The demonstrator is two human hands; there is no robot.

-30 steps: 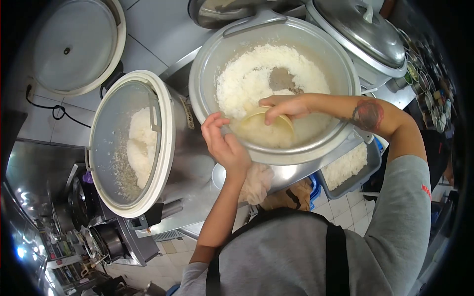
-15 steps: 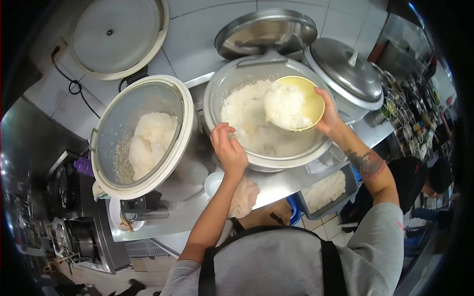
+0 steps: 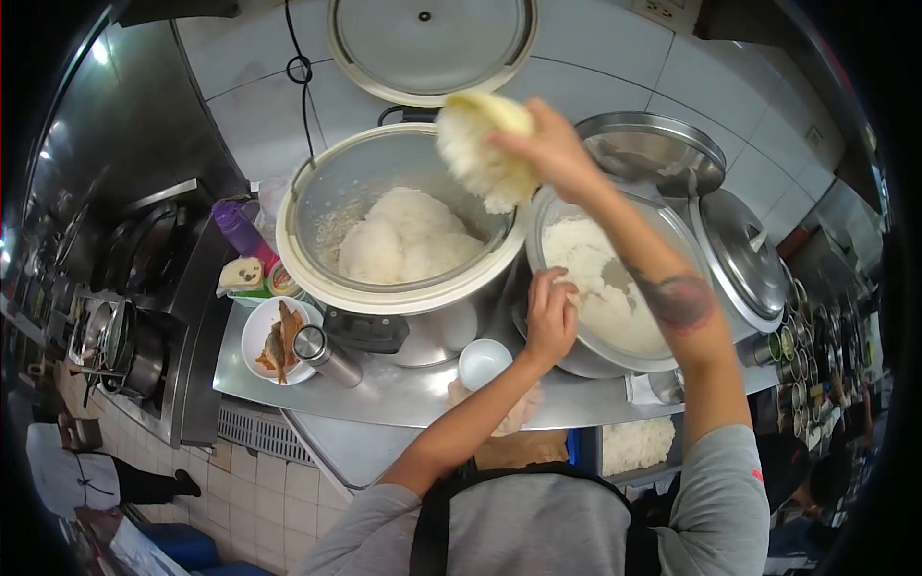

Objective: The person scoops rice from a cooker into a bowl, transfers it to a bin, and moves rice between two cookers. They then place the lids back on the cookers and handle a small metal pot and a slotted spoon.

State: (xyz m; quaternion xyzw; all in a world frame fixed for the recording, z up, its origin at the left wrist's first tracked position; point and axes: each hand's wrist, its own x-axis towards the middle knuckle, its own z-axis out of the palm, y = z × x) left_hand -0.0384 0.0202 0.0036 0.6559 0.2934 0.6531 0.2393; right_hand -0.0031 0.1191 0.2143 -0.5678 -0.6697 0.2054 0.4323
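My right hand (image 3: 552,154) grips a yellow bowl (image 3: 514,113), slightly blurred by motion. The bowl is tipped on its side, its mouth turned left, with white rice (image 3: 471,154) bulging from it. It is raised above the right rim of the left rice cooker (image 3: 312,278), which holds large mounds of cooked rice (image 3: 408,235). My left hand (image 3: 551,317) has its fingers curled at the left rim of the right pot (image 3: 624,357). Inside that pot lies more rice (image 3: 586,250), with a hollow scooped in it.
Left on the steel counter (image 3: 403,403) are a plate of fish (image 3: 257,336), a steel flask (image 3: 327,353) and a purple bottle (image 3: 235,226). A white bowl (image 3: 485,363) stands between the pots. A lidded pot (image 3: 740,254) is at right; below is a rice tray (image 3: 639,446).
My right hand has carried the rice-filled bowl from over the right pot leftward to the left cooker, tipping it. My left hand stays at the right pot's rim. The view has turned left.
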